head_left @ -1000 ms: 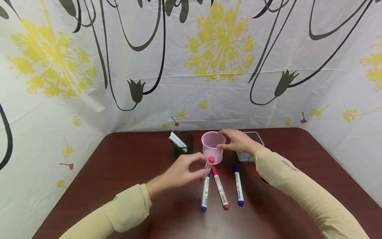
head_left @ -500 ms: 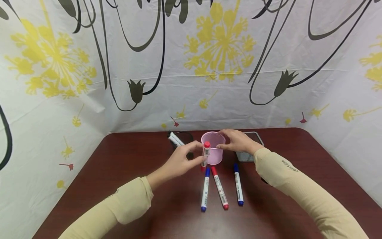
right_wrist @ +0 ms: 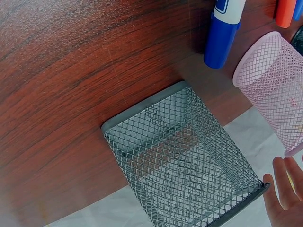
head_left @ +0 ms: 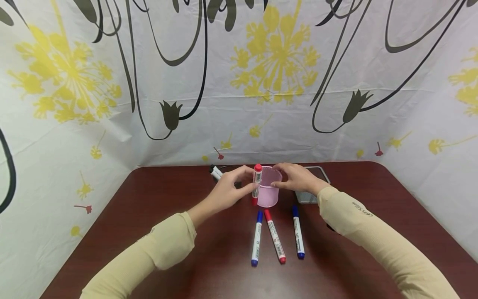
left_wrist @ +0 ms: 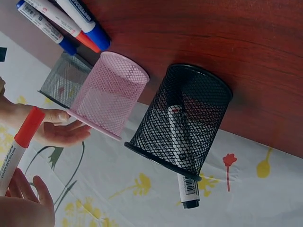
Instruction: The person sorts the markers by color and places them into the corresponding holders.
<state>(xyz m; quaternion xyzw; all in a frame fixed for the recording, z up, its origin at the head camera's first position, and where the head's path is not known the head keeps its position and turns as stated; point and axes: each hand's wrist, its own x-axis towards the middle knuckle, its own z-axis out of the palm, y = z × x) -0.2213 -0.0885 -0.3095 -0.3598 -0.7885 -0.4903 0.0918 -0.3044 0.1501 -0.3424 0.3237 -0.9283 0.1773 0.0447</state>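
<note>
My left hand (head_left: 228, 190) pinches a red whiteboard marker (head_left: 257, 182) between thumb and fingers. The marker stands upright in the air, red cap up, overlapping the left side of a pink mesh pen cup (head_left: 269, 197) in the head view. My right hand (head_left: 297, 177) holds that cup at its right rim, thumb in front and fingers behind. Seen from the left wrist, the pink cup (left_wrist: 112, 92) has no pens in it. Beside it is a black mesh pen cup (left_wrist: 208, 118) with a black-capped marker (left_wrist: 189, 191) leaning out; the left hand mostly hides this cup in the head view.
A grey mesh holder (right_wrist: 143, 108) stands right of the pink cup, behind the right wrist. On the table nearer the body lie a blue marker (head_left: 257, 238), a red marker (head_left: 275, 237) and another blue marker (head_left: 298, 232). A patterned sheet (head_left: 239, 145) hangs behind the table.
My left hand has lifted the red marker up and away from the body, turning it upright at the pink cup's left side. The right hand has stayed at the cup's rim.
</note>
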